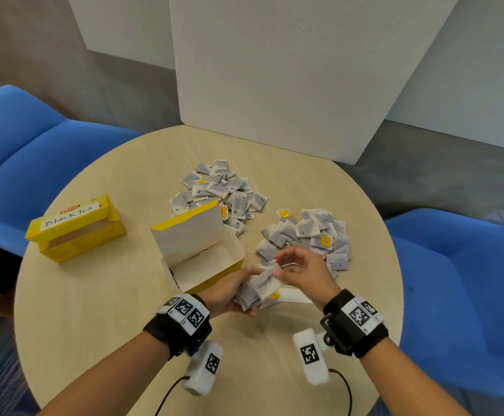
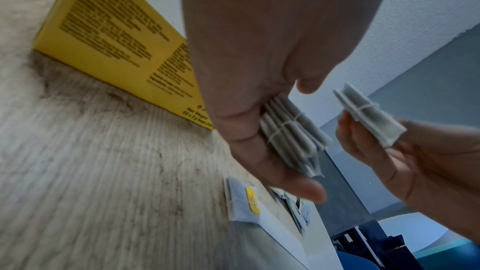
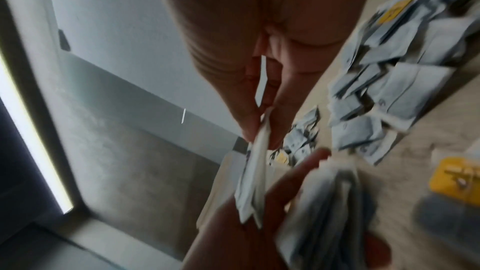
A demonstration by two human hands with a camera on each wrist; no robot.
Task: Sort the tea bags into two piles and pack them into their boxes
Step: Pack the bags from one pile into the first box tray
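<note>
My left hand [image 1: 229,288] grips a stack of grey tea bags [image 1: 253,294] just in front of the open yellow box [image 1: 190,235], which looks empty inside. My right hand [image 1: 300,270] pinches one tea bag [image 1: 268,274] between thumb and fingers, right beside the stack. The left wrist view shows the stack [image 2: 291,137] edge-on and the single bag [image 2: 369,114] a little apart from it. Blurred in the right wrist view, the pinched bag [image 3: 255,171] hangs over my left palm. Two loose piles lie on the table, one behind the box [image 1: 220,190] and one to its right [image 1: 307,235].
A second yellow box labelled Black Tea [image 1: 73,226] stands open at the left of the round wooden table [image 1: 109,310]. White foam boards [image 1: 274,70] close off the far edge. Blue chairs stand at the left [image 1: 19,151] and right [image 1: 461,280]. A white card strip [image 1: 297,295] lies under my hands.
</note>
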